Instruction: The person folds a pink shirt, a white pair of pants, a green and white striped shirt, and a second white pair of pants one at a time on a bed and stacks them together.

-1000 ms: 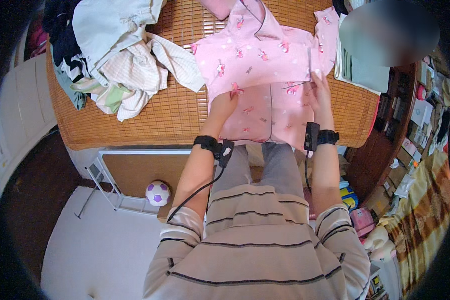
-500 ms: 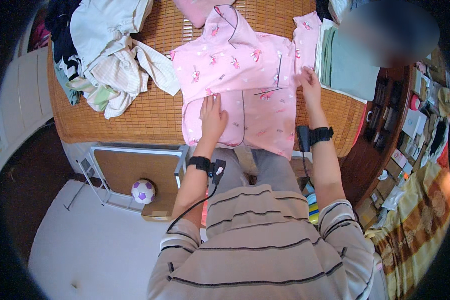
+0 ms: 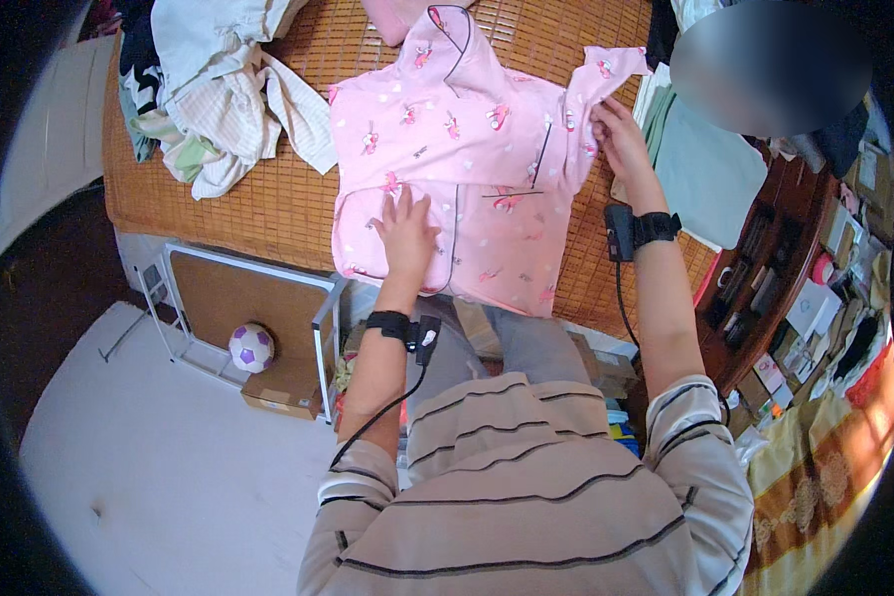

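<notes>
A pink pajama shirt with small red figures and dark piping lies spread before me, its lower edge hanging over the front of the mat-covered bed. On the lower left of the shirt my left hand rests with fingers spread. At the shirt's right side my right hand has its fingers closed on the sleeve, whose cuff points up and to the right. The fabric partly hides those fingertips. Both wrists carry black straps with small cabled devices.
White and striped clothes lie heaped at the left. Folded pale green cloths are stacked at the right, and a pink garment lies at the far edge. Below the woven mat are a folding frame and a ball.
My right hand has moved up along the sleeve and closed on it, and the sleeve now bends outward to the right. My left hand's fingers have spread apart. The view has shifted slightly.
</notes>
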### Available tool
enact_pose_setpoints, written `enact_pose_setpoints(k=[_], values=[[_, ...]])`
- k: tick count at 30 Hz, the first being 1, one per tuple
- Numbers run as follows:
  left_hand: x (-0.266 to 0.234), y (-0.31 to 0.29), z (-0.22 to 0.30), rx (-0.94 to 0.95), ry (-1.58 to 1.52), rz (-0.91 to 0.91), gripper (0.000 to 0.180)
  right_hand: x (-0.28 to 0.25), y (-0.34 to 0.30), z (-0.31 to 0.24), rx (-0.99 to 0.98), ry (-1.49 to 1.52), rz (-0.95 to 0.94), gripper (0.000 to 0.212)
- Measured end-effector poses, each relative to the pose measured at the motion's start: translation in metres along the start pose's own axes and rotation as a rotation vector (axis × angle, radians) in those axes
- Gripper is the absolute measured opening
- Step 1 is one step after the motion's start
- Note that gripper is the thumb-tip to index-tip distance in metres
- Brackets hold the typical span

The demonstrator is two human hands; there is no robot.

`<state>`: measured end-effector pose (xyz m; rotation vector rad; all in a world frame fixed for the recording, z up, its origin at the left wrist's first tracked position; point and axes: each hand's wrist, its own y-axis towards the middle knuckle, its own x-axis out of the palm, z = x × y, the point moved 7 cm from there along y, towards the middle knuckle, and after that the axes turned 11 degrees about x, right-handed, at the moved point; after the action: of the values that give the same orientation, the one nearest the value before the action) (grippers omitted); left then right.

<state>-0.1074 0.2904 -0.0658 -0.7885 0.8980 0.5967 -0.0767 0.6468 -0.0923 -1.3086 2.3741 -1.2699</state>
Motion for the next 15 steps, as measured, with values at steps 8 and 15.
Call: enact_pose_setpoints(k=[8,15], values=[[0.005,-0.001,-0.004,0.032,-0.079,0.086,0.054,0.001,0.001,0.005,-0.194,-0.465,0.137,0.029],[0.002,0.002,-0.003,0.022,-0.065,0.066,0.055,-0.015,0.032,-0.005,-0.286,-0.225,0.435,0.044]])
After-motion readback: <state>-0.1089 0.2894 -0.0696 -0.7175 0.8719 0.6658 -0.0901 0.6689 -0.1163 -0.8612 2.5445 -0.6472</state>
